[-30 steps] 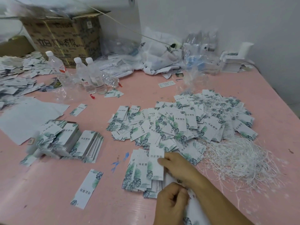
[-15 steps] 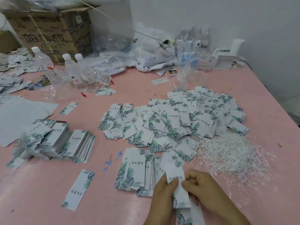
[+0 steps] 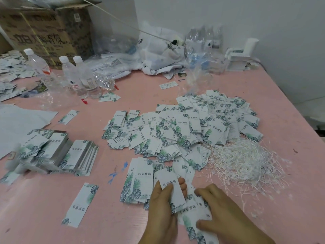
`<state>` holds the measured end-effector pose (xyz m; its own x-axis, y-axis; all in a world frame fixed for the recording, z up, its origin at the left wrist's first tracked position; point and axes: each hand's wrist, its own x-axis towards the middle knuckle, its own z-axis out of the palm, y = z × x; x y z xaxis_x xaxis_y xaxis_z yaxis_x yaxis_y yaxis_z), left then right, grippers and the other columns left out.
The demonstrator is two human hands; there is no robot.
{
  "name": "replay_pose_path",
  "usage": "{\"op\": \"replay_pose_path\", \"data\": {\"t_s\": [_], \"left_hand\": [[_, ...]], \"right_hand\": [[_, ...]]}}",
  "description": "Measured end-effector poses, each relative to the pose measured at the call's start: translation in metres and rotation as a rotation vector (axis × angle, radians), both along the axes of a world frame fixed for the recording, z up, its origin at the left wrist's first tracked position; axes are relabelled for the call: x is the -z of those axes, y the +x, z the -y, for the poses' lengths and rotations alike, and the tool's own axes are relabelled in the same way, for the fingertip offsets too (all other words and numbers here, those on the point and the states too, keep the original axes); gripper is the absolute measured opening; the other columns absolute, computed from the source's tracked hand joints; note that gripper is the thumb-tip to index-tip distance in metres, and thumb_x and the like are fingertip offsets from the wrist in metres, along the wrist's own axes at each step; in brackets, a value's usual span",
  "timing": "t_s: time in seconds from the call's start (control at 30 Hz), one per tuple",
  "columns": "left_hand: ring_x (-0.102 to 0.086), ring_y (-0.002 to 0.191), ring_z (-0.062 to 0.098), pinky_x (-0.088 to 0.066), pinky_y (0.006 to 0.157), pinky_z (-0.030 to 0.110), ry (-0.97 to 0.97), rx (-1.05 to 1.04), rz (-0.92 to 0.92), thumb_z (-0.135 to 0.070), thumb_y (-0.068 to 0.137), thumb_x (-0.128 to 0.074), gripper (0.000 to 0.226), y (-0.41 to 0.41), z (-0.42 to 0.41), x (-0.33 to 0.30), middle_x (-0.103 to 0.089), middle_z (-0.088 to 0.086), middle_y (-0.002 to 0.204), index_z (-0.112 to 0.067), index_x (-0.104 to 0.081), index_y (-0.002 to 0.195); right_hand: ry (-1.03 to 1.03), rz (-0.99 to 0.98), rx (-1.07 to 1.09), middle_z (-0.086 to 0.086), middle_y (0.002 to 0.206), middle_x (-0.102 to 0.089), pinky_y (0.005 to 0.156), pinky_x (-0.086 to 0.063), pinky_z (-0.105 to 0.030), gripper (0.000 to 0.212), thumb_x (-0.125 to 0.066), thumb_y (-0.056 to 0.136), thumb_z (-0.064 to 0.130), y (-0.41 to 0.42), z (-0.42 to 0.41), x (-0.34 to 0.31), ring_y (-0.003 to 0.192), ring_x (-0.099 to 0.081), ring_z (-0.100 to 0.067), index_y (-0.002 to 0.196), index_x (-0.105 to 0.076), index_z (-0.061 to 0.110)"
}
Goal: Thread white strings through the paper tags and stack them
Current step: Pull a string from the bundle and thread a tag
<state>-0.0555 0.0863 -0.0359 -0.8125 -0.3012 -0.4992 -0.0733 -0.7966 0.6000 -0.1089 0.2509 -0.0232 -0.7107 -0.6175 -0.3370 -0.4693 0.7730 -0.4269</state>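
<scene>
white leaf-printed paper tag (image 3: 169, 188) now pinched in left hand (image 3: 162, 206), lifted off near-edge fan | right hand (image 3: 220, 211) shifted, fingers pressed flat on tags | white string heap (image 3: 246, 161) untouched, threading judged next

On the pink table (image 3: 175, 88), the left hand (image 3: 162, 206) pinches one leaf-printed paper tag (image 3: 171, 189), thumb on its face and fingertips behind. Just right of that tag, the right hand (image 3: 226, 213) rests curled on overlapping tags (image 3: 195, 210). Beyond the held tag sprawls a loose tag heap (image 3: 184, 131); to its right, a tangle of white strings (image 3: 246, 161); to its left, stacked tags (image 3: 58, 154); far beyond it, water bottles (image 3: 79, 78) and a cardboard box (image 3: 44, 32).
</scene>
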Motion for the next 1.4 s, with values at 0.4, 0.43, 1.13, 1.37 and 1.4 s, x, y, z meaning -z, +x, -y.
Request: {"op": "replay_pose_path", "data": {"t_s": [0.4,0.43,1.13,1.37,1.4], "left_hand": [[-0.074,0.080,0.029,-0.060,0.062,0.030,-0.054,-0.027,0.100,-0.004,0.098,-0.049,0.022,0.004,-0.003,-0.001,-0.073,0.026,0.099,0.004,-0.068,0.106],[-0.074,0.080,0.029,-0.060,0.062,0.030,-0.059,-0.025,0.096,-0.004,0.098,-0.049,0.022,0.005,-0.003,-0.001,-0.073,0.026,0.099,0.004,-0.068,0.106],[-0.072,0.079,0.033,-0.060,0.062,0.035,0.139,0.125,-0.067,-0.014,0.081,-0.057,0.047,0.006,-0.005,-0.015,-0.070,0.030,0.102,0.011,-0.059,0.121],[-0.068,0.090,0.048,-0.059,0.072,0.049,-0.053,0.279,-0.124,-0.008,0.089,-0.054,0.034,0.004,-0.009,-0.011,-0.066,0.037,0.107,-0.005,-0.063,0.121],[-0.068,0.084,0.046,-0.059,0.069,0.047,-0.057,0.288,-0.149,-0.007,0.090,-0.055,0.030,0.004,-0.009,-0.011,-0.066,0.038,0.102,-0.006,-0.066,0.118]], "right_hand": [[0.067,0.060,-0.053,0.015,0.108,-0.030,0.064,-0.039,-0.021,0.083,-0.067,0.069,0.044,-0.020,0.010,-0.010,0.094,-0.047,-0.007,0.139,-0.024,0.051],[0.057,0.073,-0.037,0.015,0.108,-0.030,0.067,-0.043,-0.023,0.078,-0.069,0.069,0.043,-0.021,0.010,-0.011,0.094,-0.050,-0.008,0.135,-0.028,0.051],[-0.875,0.204,0.707,-0.005,0.066,-0.070,0.043,-0.043,-0.018,0.020,-0.057,0.096,0.009,-0.026,-0.004,-0.023,0.048,-0.059,-0.010,0.096,-0.064,0.028],[-0.903,0.278,0.569,-0.004,0.059,-0.063,0.045,-0.044,-0.023,0.024,-0.057,0.097,0.013,-0.009,0.025,-0.018,0.045,-0.054,-0.012,0.094,-0.066,0.035],[-0.905,0.290,0.578,-0.002,0.056,-0.061,0.044,-0.043,-0.023,0.025,-0.056,0.097,0.012,-0.009,0.027,-0.017,0.043,-0.053,-0.012,0.094,-0.067,0.035]]}}
